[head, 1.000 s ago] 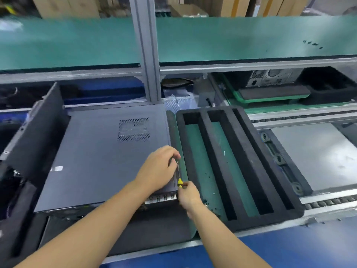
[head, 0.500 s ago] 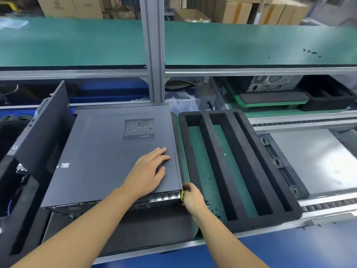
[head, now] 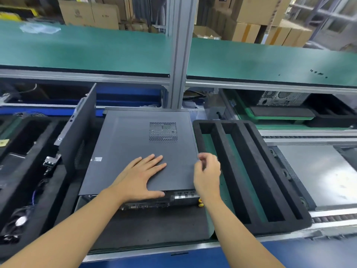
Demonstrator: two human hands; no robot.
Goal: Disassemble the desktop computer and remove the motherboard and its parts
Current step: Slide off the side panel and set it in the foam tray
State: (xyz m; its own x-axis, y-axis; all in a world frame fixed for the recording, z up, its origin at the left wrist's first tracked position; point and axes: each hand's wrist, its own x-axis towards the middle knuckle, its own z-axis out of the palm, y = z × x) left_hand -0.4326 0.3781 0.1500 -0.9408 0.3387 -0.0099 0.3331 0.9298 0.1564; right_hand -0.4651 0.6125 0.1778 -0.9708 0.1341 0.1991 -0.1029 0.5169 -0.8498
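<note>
Two hands on the job, so here's how it sat. The desktop computer (head: 127, 144) lay on its side on a black foam pad (head: 154, 225) on the worktop (head: 146, 252), dead centre. Its grey side faced up, with the vent grille (head: 163, 132) toward 12 o'clock and the rear ports (head: 146, 205) facing us at 6.

Our left grip (head: 141, 178) was spread wide and flat, palm pressing on that top face near its 6 o'clock edge, holding nothing. Our right grip (head: 207, 175) was at the 3 o'clock edge with fingers curled, but it was blurry and we couldn't tell if it had hold of anything.

A bit of yellow screwdriver handle (head: 201, 203) peeked out under that wrist, by the case's 5 o'clock corner. A black slotted foam tray (head: 280, 224) sat just beside the case at 3 o'clock. Over at 9 o'clock a loose dark panel (head: 81, 132) stood upright.
</note>
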